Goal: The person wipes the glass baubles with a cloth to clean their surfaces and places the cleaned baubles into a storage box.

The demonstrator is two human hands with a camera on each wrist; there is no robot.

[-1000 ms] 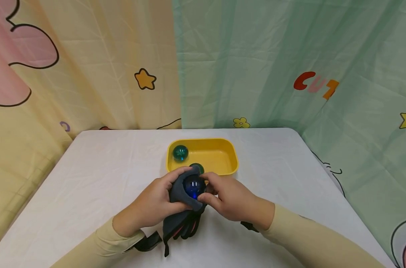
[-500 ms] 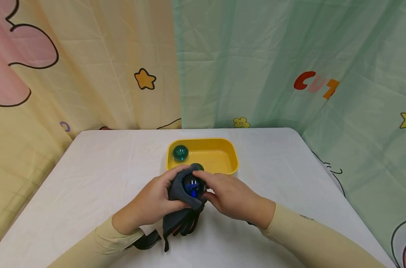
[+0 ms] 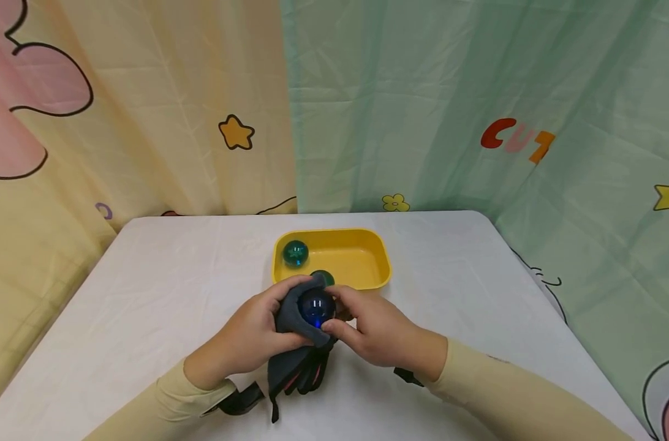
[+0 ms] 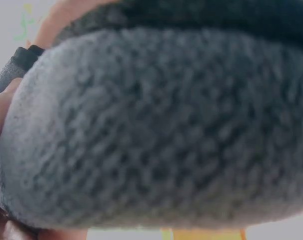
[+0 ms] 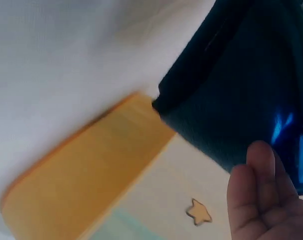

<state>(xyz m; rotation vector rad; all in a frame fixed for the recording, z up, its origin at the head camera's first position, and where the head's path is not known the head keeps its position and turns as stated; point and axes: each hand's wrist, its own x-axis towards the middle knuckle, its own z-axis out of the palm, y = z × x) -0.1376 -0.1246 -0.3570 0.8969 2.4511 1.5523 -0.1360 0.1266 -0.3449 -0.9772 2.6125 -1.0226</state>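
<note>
In the head view, a glossy dark-blue ball (image 3: 317, 307) sits in the mouth of a dark grey glove (image 3: 293, 321), whose black fingers with red trim hang below. My left hand (image 3: 252, 334) grips the glove from the left, its fabric folded around the ball. From the right, my right hand (image 3: 375, 324) holds the ball between thumb and fingers. Grey textured fabric (image 4: 156, 130) fills most of the left wrist view. The right wrist view has my fingertips (image 5: 261, 160) right at the shiny blue ball (image 5: 301, 160), beside the dark fabric.
Behind the hands, a yellow tray (image 3: 362, 285) stands on the white-covered table (image 3: 191, 263). A green glass ball (image 3: 295, 253) lies at its left; another green ball (image 3: 326, 277) shows partly behind the glove. Printed curtains (image 3: 400, 110) hang around the table.
My right hand's fingers shift about the blue ball, the thumb coming back to its front lower side. The left hand and glove stay nearly in place.
</note>
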